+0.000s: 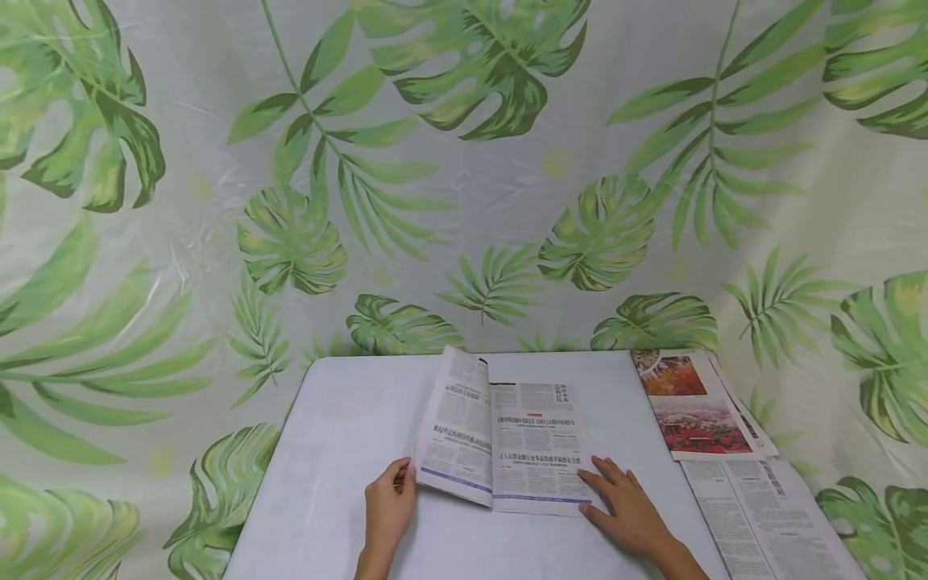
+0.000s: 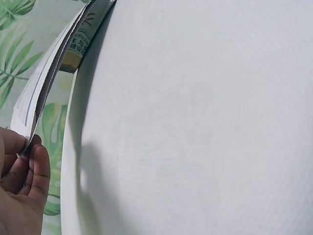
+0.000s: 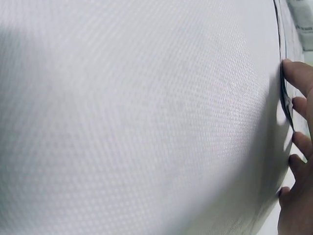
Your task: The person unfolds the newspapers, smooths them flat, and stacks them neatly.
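Note:
An open newspaper (image 1: 536,439) with printed columns lies in the middle of the white table. Its left-hand leaves (image 1: 457,435) are lifted and slant up from the fold. At their lower left corner, my left hand (image 1: 388,501) pinches the leaves between thumb and fingers; the left wrist view shows the stacked page edges (image 2: 41,83) in that grip. My right hand (image 1: 629,515) has its fingers spread, the fingertips touching the right edge of the flat right-hand page. In the right wrist view those fingers (image 3: 299,76) rest along the paper's edge.
The white table (image 1: 326,451) surrounds the newspaper. Along its right edge lie a page with red and orange photos (image 1: 699,419) and more printed sheets (image 1: 768,515), partly overhanging. A leaf-patterned curtain (image 1: 478,201) hangs behind the table.

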{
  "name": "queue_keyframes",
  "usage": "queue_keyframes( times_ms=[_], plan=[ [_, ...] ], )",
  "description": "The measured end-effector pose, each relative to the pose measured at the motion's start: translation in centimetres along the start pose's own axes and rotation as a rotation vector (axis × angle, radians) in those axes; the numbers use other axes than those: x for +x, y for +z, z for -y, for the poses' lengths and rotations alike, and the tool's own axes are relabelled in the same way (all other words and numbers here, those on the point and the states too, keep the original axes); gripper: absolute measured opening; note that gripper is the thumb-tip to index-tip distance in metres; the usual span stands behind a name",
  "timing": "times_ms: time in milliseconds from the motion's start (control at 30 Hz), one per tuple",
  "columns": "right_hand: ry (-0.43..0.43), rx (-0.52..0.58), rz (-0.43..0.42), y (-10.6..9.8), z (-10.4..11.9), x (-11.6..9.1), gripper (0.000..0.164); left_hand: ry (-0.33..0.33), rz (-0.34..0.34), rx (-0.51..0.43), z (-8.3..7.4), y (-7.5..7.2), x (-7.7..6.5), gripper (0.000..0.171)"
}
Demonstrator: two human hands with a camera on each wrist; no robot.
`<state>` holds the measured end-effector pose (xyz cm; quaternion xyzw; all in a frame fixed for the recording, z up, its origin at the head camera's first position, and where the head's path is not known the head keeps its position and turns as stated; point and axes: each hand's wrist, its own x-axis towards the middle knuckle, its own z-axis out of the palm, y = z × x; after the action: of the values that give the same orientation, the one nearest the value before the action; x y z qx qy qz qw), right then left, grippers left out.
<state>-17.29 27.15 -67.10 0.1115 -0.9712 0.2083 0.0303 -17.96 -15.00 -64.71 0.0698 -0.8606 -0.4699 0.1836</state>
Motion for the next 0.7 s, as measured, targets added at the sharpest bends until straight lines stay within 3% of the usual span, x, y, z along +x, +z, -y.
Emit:
queue_keyframes(
  times_ms=[400, 700],
  plan=[
    [0.010, 0.009, 0.005, -0.4, -0.2, -0.3, 0.065, -0.051, 0.018, 0.045, 1.1, -1.0, -0.6, 0.015],
    [0.005, 0.011, -0.013, -0.6, -0.1, -0.5, 0.064, -0.097, 0.049, 0.119, 1.5, -1.7, -0.7, 0.029]
  ],
)
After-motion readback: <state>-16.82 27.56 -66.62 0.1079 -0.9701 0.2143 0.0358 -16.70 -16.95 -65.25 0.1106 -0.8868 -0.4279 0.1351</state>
